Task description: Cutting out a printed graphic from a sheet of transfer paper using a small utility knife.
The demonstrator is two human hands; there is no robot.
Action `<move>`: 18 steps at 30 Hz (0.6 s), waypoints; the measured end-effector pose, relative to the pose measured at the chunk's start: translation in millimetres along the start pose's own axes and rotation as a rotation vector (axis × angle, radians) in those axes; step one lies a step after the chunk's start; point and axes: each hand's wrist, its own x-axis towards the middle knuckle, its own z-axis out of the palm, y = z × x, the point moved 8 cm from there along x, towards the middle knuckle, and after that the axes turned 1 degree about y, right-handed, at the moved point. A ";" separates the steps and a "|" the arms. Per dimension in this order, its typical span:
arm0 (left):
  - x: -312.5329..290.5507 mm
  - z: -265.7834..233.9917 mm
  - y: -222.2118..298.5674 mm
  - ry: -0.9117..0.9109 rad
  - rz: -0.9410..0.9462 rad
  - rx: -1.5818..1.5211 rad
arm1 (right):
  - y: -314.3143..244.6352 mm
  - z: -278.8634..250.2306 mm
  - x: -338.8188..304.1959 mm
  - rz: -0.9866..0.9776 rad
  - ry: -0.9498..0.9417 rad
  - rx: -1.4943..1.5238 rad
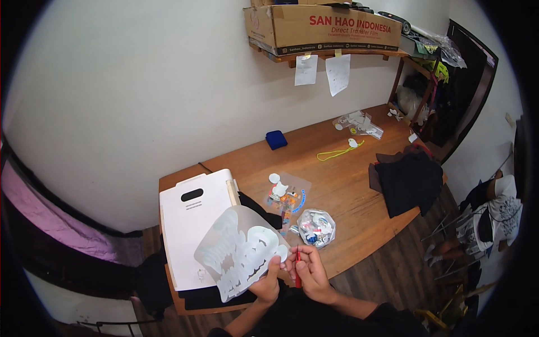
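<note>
Wooden table (353,188); left fingers (273,267) tight on one film (238,253), right fingers (305,272) around one red tool (298,277)

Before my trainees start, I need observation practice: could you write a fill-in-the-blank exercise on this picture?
The left hand holds a patterned sheet; the right hand holds a tool coloured ____.
The small square case near the wall is dark ____.
In this view, dark cloth lies toward the table's ____-hand end.

Missing words: red; blue; right.
</note>
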 end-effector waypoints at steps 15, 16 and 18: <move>-12.3 -1.5 -5.6 0.102 -0.034 -0.209 | 16.0 -4.3 -11.4 -0.254 0.102 -0.457; -12.4 -3.2 -8.3 0.100 -0.034 -0.211 | 10.1 -0.7 -10.0 -0.291 0.109 -0.472; -12.7 -10.5 -13.6 0.144 -0.036 -0.166 | 11.9 0.3 -7.3 -0.285 0.116 -0.442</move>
